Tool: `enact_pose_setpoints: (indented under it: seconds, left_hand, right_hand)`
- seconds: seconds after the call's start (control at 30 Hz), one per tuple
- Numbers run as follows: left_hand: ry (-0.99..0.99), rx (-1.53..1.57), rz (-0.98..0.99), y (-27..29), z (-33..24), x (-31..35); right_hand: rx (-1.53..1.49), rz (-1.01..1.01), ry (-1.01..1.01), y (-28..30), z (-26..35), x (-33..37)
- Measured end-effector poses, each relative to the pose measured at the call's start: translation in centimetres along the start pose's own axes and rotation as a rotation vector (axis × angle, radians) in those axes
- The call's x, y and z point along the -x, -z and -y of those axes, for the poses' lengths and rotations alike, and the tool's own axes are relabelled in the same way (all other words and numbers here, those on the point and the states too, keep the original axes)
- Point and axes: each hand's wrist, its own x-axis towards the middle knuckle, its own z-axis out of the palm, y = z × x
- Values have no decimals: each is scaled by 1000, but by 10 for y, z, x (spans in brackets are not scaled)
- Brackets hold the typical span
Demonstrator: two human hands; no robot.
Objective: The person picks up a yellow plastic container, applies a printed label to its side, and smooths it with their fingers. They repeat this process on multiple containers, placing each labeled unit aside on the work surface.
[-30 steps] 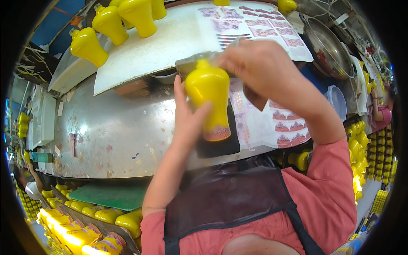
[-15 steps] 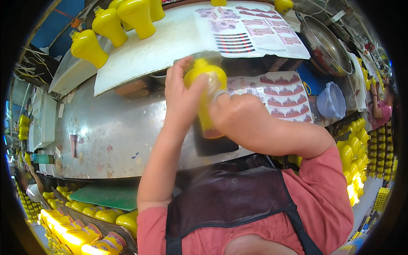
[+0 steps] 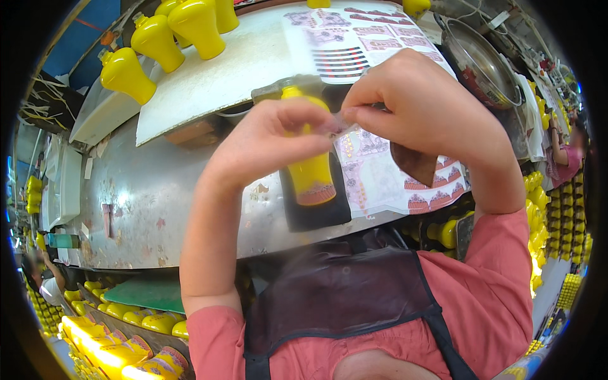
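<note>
Bottle [image 3: 310, 171] just behind hands [image 3: 354, 123]

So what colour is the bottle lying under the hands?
Yellow bottle, with a red patterned band near its base; head view.

You've let go of the yellow bottle [image 3: 308, 171]; now your left hand [image 3: 272, 142] and right hand [image 3: 421, 104] pinch a small sticker [image 3: 339, 128] at frame centre.

1. A red-patterned label [image 3: 315, 194] bands the base of the yellow bottle [image 3: 309, 166].
2. A sheet of red-and-white labels [image 3: 396, 180] lies on the table [image 3: 145, 202] beside it.
3. A small clear sticker [image 3: 339, 128] sits between both hands' fingertips.
4. A white printed sheet [image 3: 354, 38] lies farther back.
</note>
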Motion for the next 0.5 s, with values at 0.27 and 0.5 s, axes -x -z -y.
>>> enact_pose_setpoints:
  seconds: [0.27,0.5]
  left_hand:
    - [-560,-1162,-557,14,43,-21]
    - [-195,-72,-743,-5,81,-16]
  right_hand:
    - [535,-461,199,-94,39,17]
    - [465,-351,138,-141,52,11]
